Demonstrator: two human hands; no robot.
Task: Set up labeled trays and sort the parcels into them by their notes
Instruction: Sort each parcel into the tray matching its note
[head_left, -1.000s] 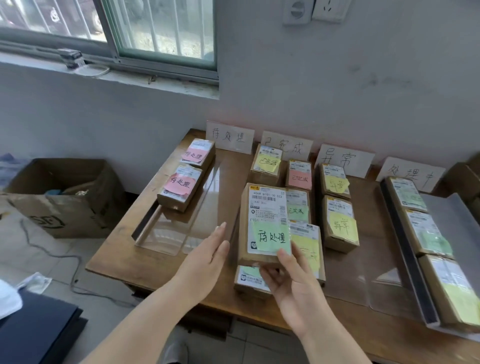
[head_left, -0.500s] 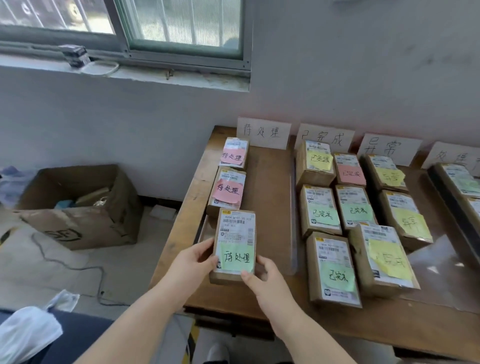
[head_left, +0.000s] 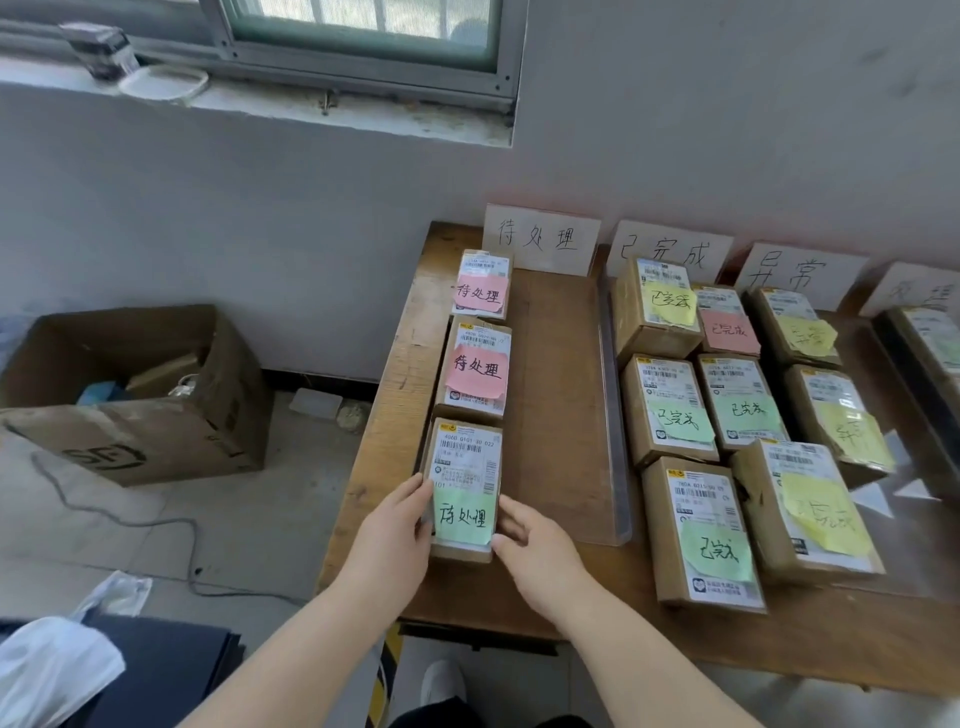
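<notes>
Hands hold the task's parcel at the near left corner of the brown wooden surface (head_left: 405, 322). The left hand (head_left: 387, 540) grips the left side of the brown cardboard parcel with a green sticky note (head_left: 464, 467), thumb laid on the top face beside the note. The right hand (head_left: 540, 553) grips the parcel's right side near its lower corner, thumb against the edge. Both hands are clamped on it. Whether it rests fully down or is slightly raised cannot be told.

This parcel lies label up, nearest in a row of three. Its far end meets the middle brown parcel with a pink note (head_left: 475, 366), and beyond that lies the far brown parcel with a pink note (head_left: 480, 291). All three notes bear the same handwriting as the white paper sign (head_left: 540, 239) leaning on the wall behind the row. The row runs along the left of the clear plastic tray (head_left: 613, 415), whose right wall stands upright between this row and the next group.

Right of that wall, under the second white sign (head_left: 670, 249), six brown parcels lie in two columns, with yellow, pink and green notes. Further right, under the third white sign (head_left: 800, 273), two parcels with yellow notes (head_left: 841, 421) lie one behind the other. The fourth white sign (head_left: 914, 291) is cut off by the frame's edge.

On the floor to the left stands the open brown cardboard box (head_left: 130, 395).
</notes>
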